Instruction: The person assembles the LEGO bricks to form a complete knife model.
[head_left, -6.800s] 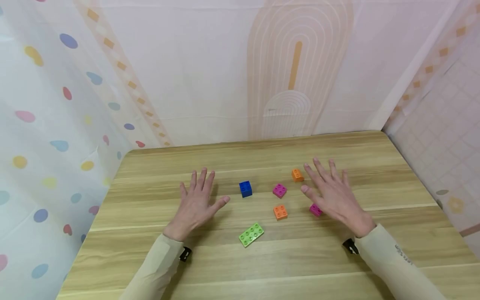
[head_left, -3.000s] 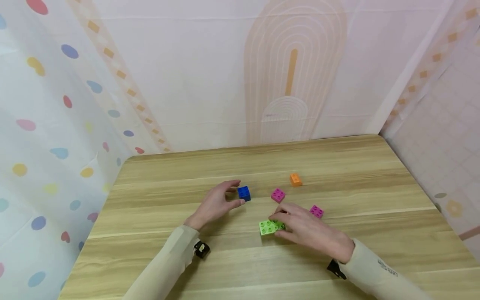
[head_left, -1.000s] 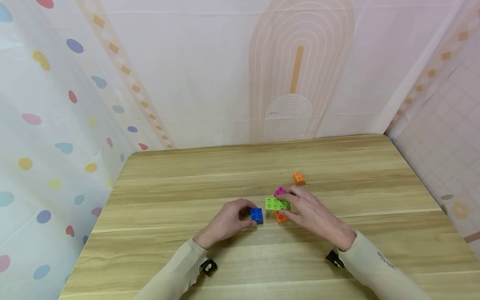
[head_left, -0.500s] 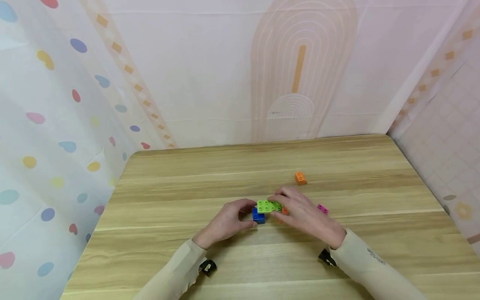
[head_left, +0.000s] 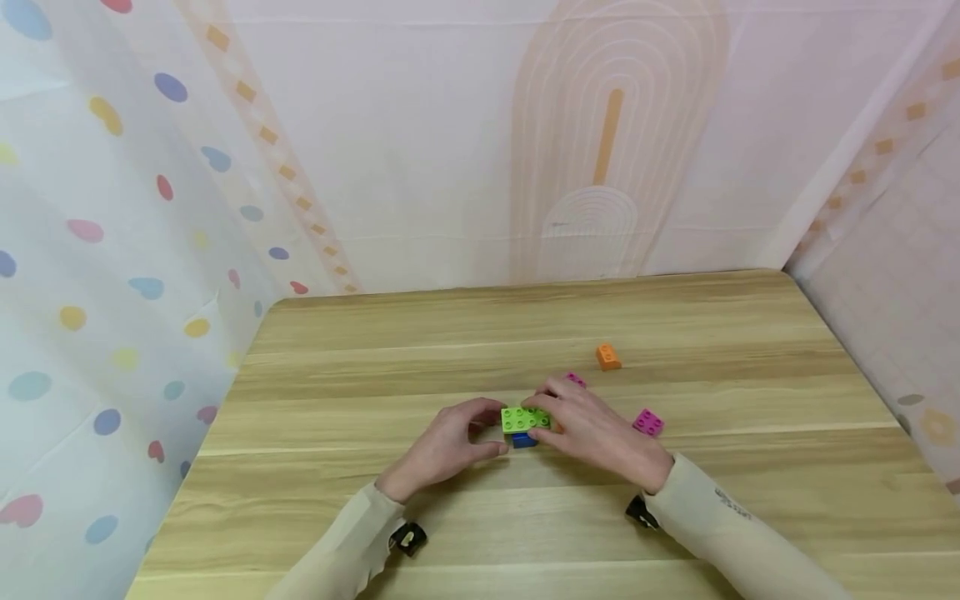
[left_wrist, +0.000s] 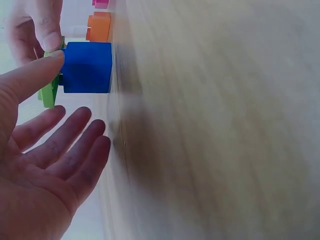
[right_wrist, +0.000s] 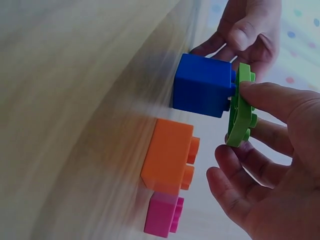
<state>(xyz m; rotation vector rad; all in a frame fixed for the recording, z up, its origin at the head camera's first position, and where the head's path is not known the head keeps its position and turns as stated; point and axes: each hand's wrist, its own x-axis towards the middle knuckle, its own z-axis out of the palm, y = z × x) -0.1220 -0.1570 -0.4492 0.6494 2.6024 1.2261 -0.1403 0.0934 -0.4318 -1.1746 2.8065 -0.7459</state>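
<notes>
My right hand pinches a thin light-green toy building brick between thumb and fingers. It lies tilted at the top of a taller blue building brick, whose studs still show beneath it in the right wrist view. The blue brick stands on the wooden table. Around its left side is my left hand, with fingers loosely bent and apart from it. In the left wrist view the left thumb overlaps the green brick's edge; contact is unclear. Beside the blue brick is a square orange brick, mostly hidden by my right hand in the head view.
A magenta brick lies behind my right hand, partly covered. Another magenta brick sits right of that hand. Farther back is a sloped orange brick. A patterned curtain borders the wooden table.
My right hand took up the green brick and carried it left, from above the orange and magenta bricks onto the blue one. Earlier, the blue brick moved nearer with my left hand around it.
</notes>
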